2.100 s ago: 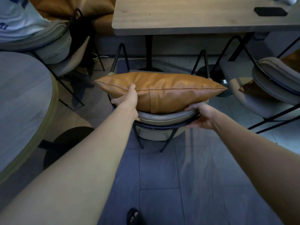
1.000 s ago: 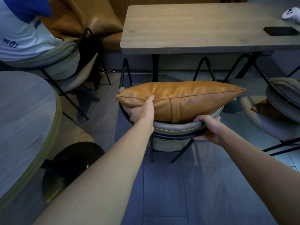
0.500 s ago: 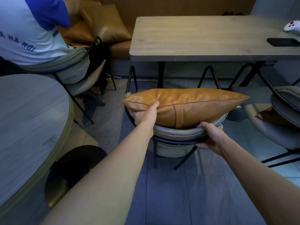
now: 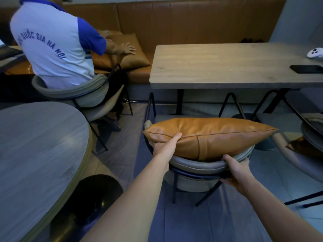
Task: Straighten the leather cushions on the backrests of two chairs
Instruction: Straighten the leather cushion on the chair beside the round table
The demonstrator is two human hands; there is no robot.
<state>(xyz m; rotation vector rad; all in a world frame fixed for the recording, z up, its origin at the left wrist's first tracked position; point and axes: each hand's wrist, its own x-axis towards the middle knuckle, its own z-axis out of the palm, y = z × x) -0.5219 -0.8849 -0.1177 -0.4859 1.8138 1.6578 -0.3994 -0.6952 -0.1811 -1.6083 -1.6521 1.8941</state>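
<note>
the cushion (image 4: 209, 135) lies along the chair (image 4: 195, 165) back's top, left hand (image 4: 166, 145) pinching its seam, right hand (image 4: 236, 170) clasping the backrest — looks soft, light, slippery, so best held by its ends.

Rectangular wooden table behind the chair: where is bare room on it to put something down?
The rectangular wooden table is bare across its left and middle, from the left edge to the flat black phone. The right end is crowded: the phone and, behind it, a white game controller.
</note>
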